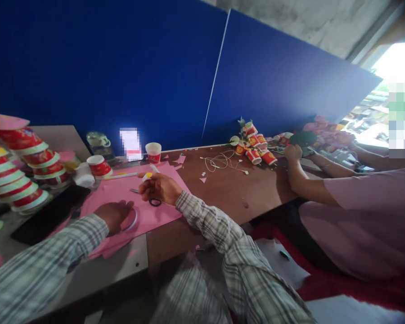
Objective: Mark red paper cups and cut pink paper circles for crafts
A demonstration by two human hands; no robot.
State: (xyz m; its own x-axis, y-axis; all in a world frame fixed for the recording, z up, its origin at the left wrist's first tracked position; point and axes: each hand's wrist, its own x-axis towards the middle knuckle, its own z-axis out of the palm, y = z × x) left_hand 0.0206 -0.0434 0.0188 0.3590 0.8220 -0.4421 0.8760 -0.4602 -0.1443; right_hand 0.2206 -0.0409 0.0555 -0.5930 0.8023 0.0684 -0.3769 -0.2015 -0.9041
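My left hand [116, 217] is low over the pink paper [168, 216], its fingers curled at a pale ring that looks like a roll of tape [133, 221]. Part of that ring is hidden by the hand. My right hand [162, 188] is raised a little above the sheets, fingers bent around a small white and yellow piece [147, 177] whose kind I cannot make out. Beneath it lie scissors [155, 202] with dark handles, partly covered by the hand. A white and yellow pen-like stick [123, 175] rests on the paper's far edge.
Stacked red paper cups [37, 153] stand at the left, beside a black flat object [52, 216]. Single cups [153, 153], a glass jug [99, 144] and a white cable [219, 162] are behind. A co-worker's hand [293, 153] is by a cup cluster [256, 144] at right.
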